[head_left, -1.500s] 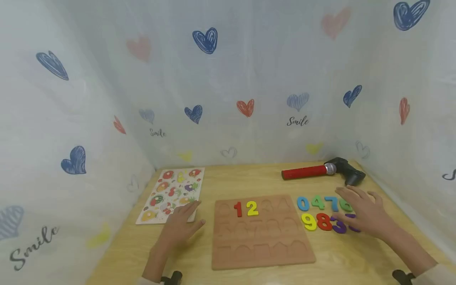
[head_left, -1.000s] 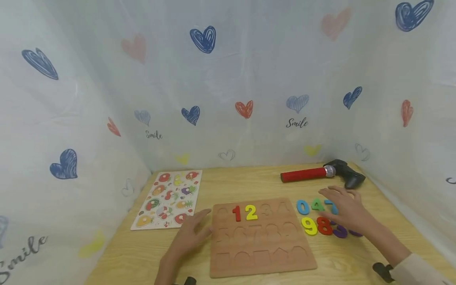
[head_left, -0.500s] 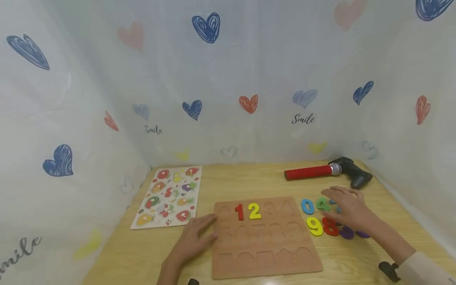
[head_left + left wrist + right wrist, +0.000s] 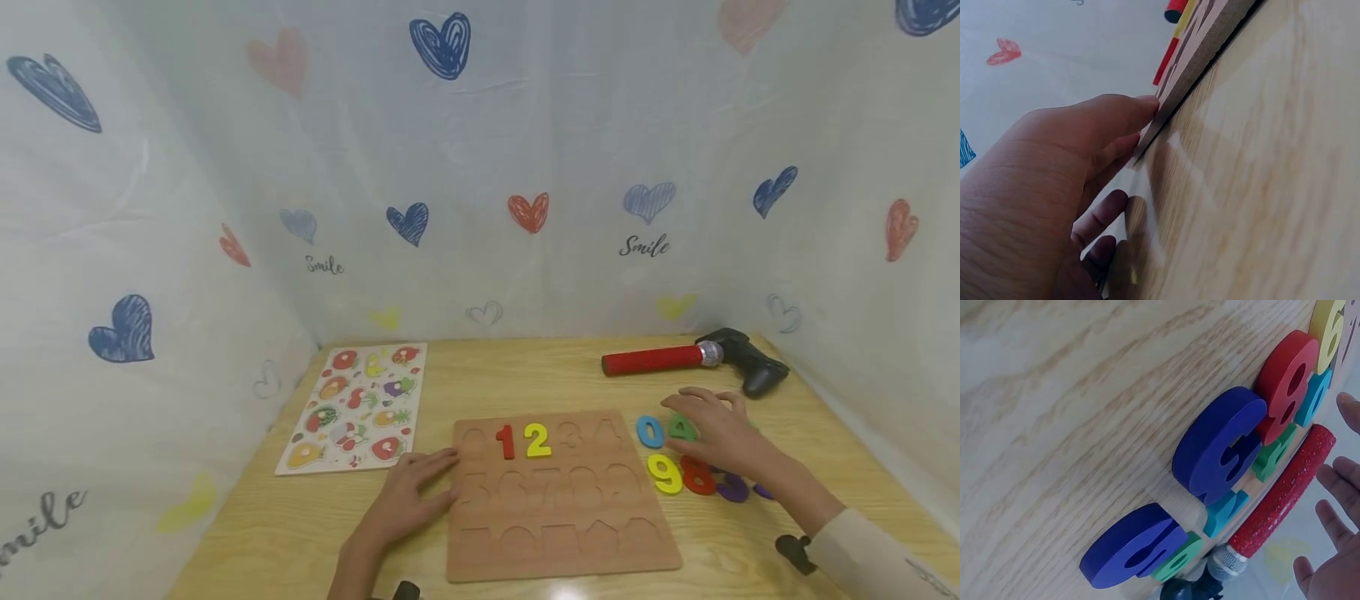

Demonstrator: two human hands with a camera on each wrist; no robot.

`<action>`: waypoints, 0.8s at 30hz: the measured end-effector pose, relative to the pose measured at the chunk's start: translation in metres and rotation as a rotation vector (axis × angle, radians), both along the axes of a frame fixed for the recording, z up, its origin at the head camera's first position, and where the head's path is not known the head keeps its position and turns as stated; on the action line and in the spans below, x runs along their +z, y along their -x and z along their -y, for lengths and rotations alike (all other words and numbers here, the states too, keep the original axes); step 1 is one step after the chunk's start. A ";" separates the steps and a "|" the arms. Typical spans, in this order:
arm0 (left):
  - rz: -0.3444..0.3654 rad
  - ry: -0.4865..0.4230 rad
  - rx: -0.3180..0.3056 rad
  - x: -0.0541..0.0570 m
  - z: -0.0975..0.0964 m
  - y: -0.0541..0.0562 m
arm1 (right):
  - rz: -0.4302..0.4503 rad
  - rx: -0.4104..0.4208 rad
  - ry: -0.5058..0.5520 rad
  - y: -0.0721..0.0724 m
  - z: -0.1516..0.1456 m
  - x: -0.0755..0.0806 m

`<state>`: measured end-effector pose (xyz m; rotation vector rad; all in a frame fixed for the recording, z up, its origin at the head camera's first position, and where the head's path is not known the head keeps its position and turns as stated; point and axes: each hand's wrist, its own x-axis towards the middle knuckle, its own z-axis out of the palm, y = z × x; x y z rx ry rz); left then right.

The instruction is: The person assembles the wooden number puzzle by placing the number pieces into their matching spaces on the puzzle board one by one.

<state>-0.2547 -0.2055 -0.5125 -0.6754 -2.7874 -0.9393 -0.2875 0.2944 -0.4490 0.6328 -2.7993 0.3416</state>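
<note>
A wooden number puzzle board (image 4: 562,568) lies on the table, with a red 1 (image 4: 506,442) and a yellow 2 (image 4: 537,442) in its top row. My left hand (image 4: 405,498) touches the board's left edge with thumb and fingertips, its other fingers loosely spread. Over the loose number pieces hovers my right hand (image 4: 720,435), fingers relaxed and holding nothing. Beneath and beside it lie a blue 0 (image 4: 649,432), a green 4 (image 4: 681,428), a yellow 9 (image 4: 663,474), a red 8 (image 4: 698,477) and a purple 3 (image 4: 1210,456). A light-blue 7 (image 4: 1225,514) and green 6 (image 4: 1177,557) are hidden from the head view by the hand.
A fruit picture puzzle (image 4: 408,410) lies at the back left. Behind the numbers, a red microphone (image 4: 652,360) rests against a black game controller (image 4: 759,373). A white curtain (image 4: 337,167) printed with hearts encloses the table's back and sides.
My left hand has moved right from beside the fruit puzzle to the number board's edge. The right hand has shifted left over the numbers, from near the 6 towards the 4.
</note>
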 end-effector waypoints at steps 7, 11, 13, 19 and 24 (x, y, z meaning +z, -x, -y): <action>-0.004 0.005 0.010 -0.002 0.000 0.000 | 0.024 0.023 -0.004 0.004 0.005 0.000; -0.011 -0.003 0.006 -0.001 0.000 0.000 | 0.046 0.027 -0.002 0.008 0.007 -0.002; -0.010 -0.004 0.005 0.000 0.000 0.000 | 0.055 0.028 -0.001 0.010 0.008 -0.003; 0.016 -0.009 0.003 0.001 0.000 0.000 | 0.087 0.044 0.005 0.014 0.011 -0.008; 0.033 -0.014 0.007 0.001 0.000 0.000 | 0.104 0.057 0.000 0.017 0.013 -0.010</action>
